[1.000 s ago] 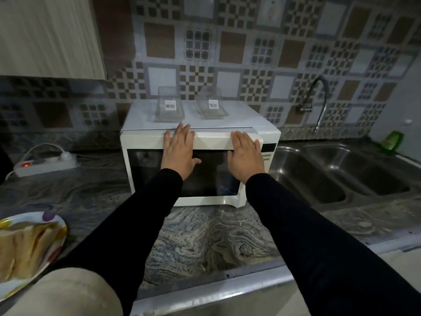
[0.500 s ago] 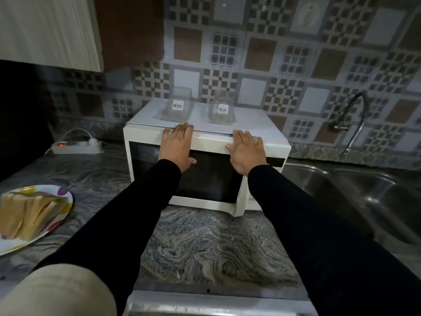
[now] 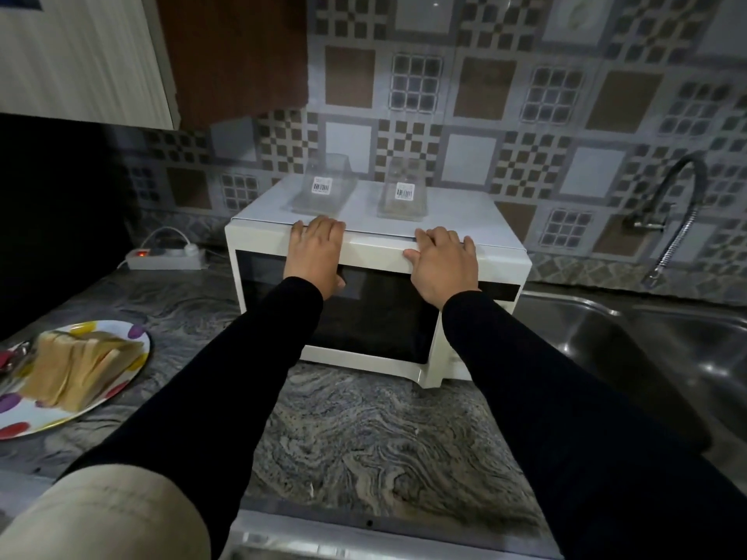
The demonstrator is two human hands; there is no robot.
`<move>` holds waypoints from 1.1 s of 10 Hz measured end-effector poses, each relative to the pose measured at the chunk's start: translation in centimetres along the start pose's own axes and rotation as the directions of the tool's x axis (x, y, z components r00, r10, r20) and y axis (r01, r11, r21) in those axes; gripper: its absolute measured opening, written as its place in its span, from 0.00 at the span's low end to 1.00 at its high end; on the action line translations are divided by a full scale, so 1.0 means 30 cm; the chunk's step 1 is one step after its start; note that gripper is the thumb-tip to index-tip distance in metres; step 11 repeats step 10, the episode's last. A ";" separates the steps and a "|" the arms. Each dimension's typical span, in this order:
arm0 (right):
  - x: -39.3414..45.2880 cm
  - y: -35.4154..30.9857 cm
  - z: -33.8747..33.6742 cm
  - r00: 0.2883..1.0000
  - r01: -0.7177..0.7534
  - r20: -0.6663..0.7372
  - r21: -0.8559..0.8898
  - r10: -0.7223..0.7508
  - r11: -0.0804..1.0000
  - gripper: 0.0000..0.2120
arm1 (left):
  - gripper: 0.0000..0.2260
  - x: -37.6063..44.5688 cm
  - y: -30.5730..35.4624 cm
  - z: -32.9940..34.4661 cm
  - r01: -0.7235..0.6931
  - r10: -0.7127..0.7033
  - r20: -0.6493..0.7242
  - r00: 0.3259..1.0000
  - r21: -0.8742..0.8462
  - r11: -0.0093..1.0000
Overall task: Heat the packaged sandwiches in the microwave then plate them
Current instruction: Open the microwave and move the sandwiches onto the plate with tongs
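Note:
A white microwave [image 3: 258,244] stands on the marble counter with its dark door closed. My left hand [image 3: 317,254] lies flat against the top of the door, fingertips over the upper edge. My right hand [image 3: 442,264] rests the same way further right. On the microwave's top sit two clear plastic sandwich packages with barcode labels, one on the left [image 3: 323,187] and one on the right [image 3: 404,194]; both look empty. A dotted plate [image 3: 101,398] at the left holds several sandwich slices [image 3: 77,369].
A steel double sink [image 3: 646,349] and a flexible tap [image 3: 671,220] lie to the right of the microwave. A power strip [image 3: 165,258] with a lit switch sits behind on the left. A wall cabinet [image 3: 81,54] hangs above. Marble counter [image 3: 384,430] stretches in front.
My view has swung to the left, so the sink slid toward the right edge and the plate came further in. Both hands have stayed flat on the microwave door's top.

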State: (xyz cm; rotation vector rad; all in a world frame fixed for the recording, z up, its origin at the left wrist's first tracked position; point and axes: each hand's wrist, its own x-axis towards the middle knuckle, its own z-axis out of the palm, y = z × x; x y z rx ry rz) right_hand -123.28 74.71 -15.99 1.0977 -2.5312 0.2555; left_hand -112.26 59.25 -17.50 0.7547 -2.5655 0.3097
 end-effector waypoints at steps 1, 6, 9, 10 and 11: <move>0.013 0.004 0.018 0.998 0.012 -0.066 -0.009 -0.012 1.000 0.20 | 0.38 0.013 0.000 0.013 0.002 -0.001 0.021 1.000 -0.028 1.000; 0.025 0.003 0.043 0.988 -0.001 -0.152 0.066 0.011 0.998 0.16 | 0.31 0.015 0.022 0.015 0.026 -0.025 0.018 1.000 -0.040 0.999; -0.097 -0.034 -0.038 0.995 -0.093 -0.004 0.366 0.101 0.926 0.25 | 0.30 -0.050 -0.049 -0.085 0.120 -0.045 0.212 0.976 -0.355 0.927; -0.182 -0.108 -0.037 0.970 -0.153 -0.054 0.622 0.237 0.768 0.25 | 0.27 -0.110 -0.126 -0.108 0.214 -0.139 0.175 0.975 -0.546 0.810; -0.182 -0.108 -0.037 0.970 -0.153 -0.054 0.622 0.237 0.768 0.25 | 0.27 -0.110 -0.126 -0.108 0.214 -0.139 0.175 0.975 -0.546 0.810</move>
